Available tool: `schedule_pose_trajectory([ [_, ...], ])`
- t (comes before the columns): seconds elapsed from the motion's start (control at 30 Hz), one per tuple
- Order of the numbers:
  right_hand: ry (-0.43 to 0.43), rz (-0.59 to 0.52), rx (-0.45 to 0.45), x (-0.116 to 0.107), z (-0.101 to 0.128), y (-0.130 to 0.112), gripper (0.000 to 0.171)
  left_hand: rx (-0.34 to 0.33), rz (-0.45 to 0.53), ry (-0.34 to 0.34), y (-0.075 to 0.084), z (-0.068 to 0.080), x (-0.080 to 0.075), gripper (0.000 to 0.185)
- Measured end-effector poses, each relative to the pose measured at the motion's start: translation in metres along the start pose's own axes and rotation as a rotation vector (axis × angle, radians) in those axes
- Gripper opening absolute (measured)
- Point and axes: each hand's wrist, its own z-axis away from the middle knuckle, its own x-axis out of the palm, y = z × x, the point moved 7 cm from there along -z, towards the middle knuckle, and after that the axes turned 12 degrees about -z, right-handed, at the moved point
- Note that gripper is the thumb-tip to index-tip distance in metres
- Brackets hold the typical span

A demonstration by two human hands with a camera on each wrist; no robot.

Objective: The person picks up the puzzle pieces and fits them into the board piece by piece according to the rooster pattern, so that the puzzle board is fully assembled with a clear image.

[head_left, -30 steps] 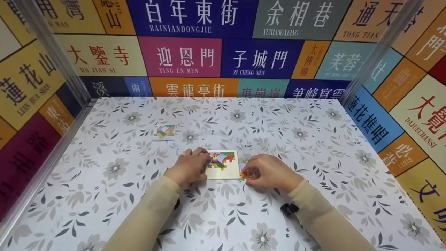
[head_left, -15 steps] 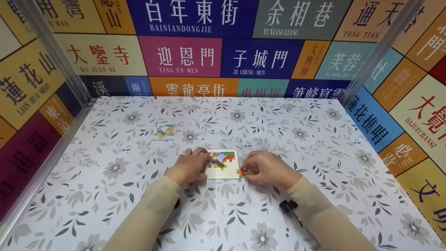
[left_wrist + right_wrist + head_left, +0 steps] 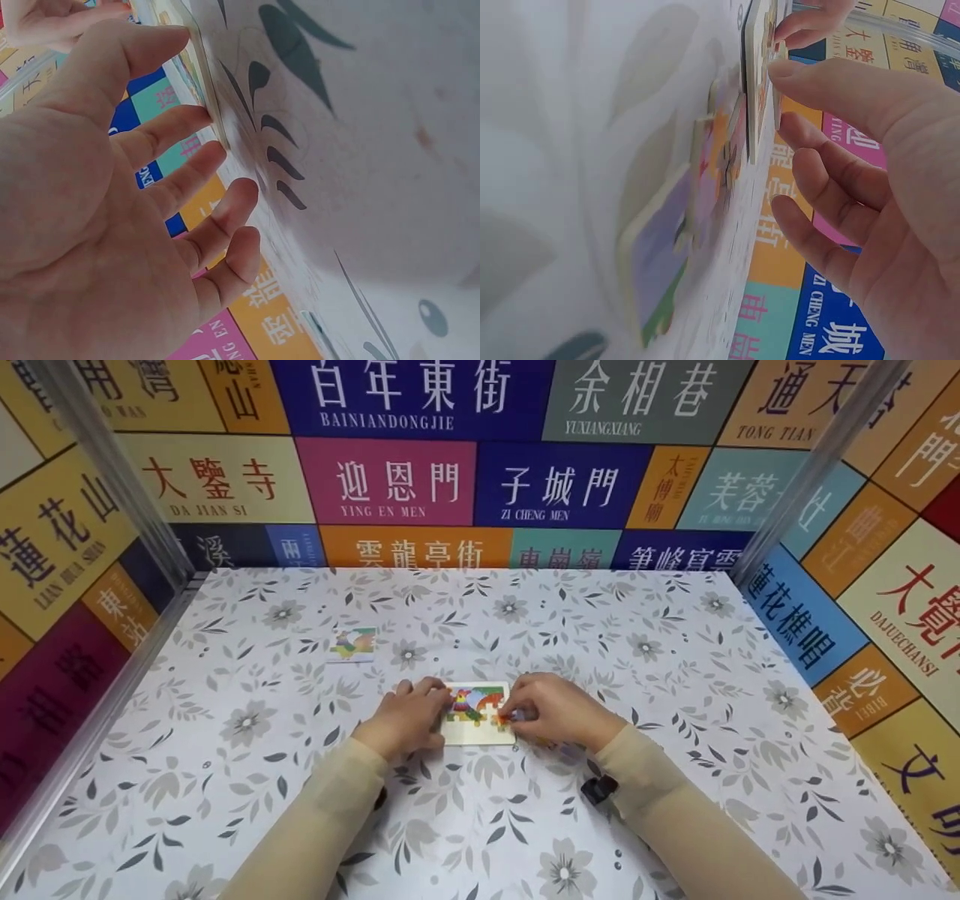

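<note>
1. Puzzle board lay on the floral table, partly filled.
2. My left hand braced its left edge, fingers straight.
3. My right hand pinched a puzzle piece over the board's right side.

Both hands low and close together, left hand flat-fingered, right hand pinching

A: What does my feed show on the worktop?

B: I log a white cover with grey flowers and leaves. The puzzle tray lies flat near the middle. A small picture card lies well apart, toward the far left. Loose puzzle pieces lie flat just beside the tray's right edge.
</note>
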Motion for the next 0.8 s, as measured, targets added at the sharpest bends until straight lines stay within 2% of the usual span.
schedule_pose_trajectory([
  [0.27, -0.027, 0.035, 0.027, 0.005, -0.015, 0.004, 0.016, 0.027, -0.025, 0.037, 0.002, 0.002, -0.003, 0.059],
  [0.5, -0.039, 0.027, 0.054, 0.007, -0.02, 0.009, 0.018, 0.02, -0.029, 0.019, 0.002, 0.0, -0.002, 0.061],
  [0.8, -0.027, 0.05, 0.027, 0.012, -0.024, 0.009, 0.019, 0.008, -0.024, 0.01, 0.0, 0.001, -0.001, 0.064],
])
